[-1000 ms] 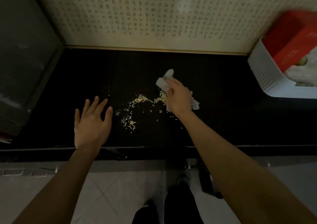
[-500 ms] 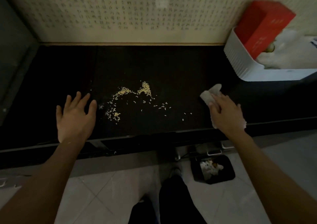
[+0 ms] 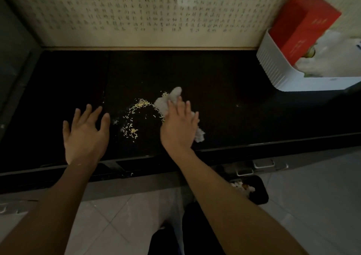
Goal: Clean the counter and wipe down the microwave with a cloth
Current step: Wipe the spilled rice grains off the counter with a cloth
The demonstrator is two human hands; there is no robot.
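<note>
A black counter (image 3: pixel 224 90) runs across the view below a patterned wall. Yellowish crumbs (image 3: pixel 134 116) lie scattered on it near the middle. My right hand (image 3: pixel 178 126) presses a crumpled white cloth (image 3: pixel 166 103) flat on the counter, at the right edge of the crumbs; cloth sticks out past the fingertips and beside the wrist. My left hand (image 3: pixel 86 133) rests palm down with fingers spread, just left of the crumbs, holding nothing. No microwave is clearly visible.
A white ribbed bin (image 3: pixel 273 69) holding a red box (image 3: pixel 300 28) and white bags stands at the back right of the counter. A dark grey surface (image 3: pixel 13 49) rises at the far left. On the tiled floor below sits a black bin (image 3: pixel 252 190) with scraps.
My right hand with the cloth has swept from the right side of the counter back left to the crumb pile; stray crumbs on the right are gone. My left hand stayed in place.
</note>
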